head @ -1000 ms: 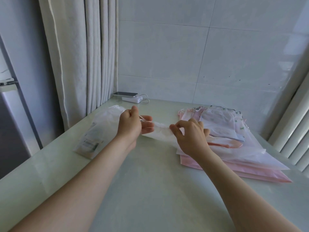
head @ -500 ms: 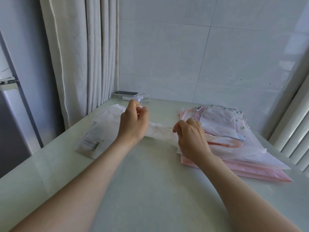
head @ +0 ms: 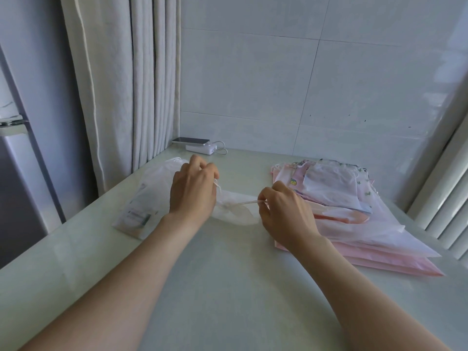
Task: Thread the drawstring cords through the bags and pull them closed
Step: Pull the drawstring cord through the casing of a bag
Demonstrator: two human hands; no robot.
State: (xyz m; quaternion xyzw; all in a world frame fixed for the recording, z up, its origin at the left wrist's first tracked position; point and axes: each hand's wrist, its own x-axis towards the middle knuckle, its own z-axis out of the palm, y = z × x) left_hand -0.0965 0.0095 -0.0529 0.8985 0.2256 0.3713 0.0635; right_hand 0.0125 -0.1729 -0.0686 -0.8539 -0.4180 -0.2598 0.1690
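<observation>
A small translucent white drawstring bag (head: 236, 211) lies on the table between my hands. My left hand (head: 193, 191) grips its gathered end, fingers curled over the bunched top. My right hand (head: 283, 211) pinches a thin white cord (head: 247, 203) that runs taut leftward across the bag. A stack of pink and white drawstring bags (head: 342, 203) lies just right of my right hand.
A flat clear packet with a printed label (head: 141, 209) lies at the left, partly under my left hand. A phone on a white power bank (head: 200, 146) sits at the back by the curtain (head: 131, 79). The pale green table (head: 228, 287) meets a tiled wall.
My right hand has drawn rightward, pulling the cord out taut from the bag. My left hand has closed over the bag's gathered end.
</observation>
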